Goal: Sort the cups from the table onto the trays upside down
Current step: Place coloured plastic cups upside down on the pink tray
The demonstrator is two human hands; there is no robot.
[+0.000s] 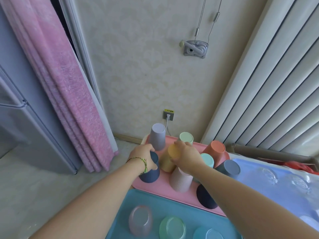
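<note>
inverted pastel cups (180,179) on pink tray (165,192)

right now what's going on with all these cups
A person is setting cups upside down on a pink tray. The left hand grips a dark blue ribbed cup at the tray's near left corner, and the right hand holds a yellow cup just above the tray's middle. Several other cups already stand inverted there, among them a lavender cup and an orange cup. A teal tray nearer the camera holds translucent cups.
</note>
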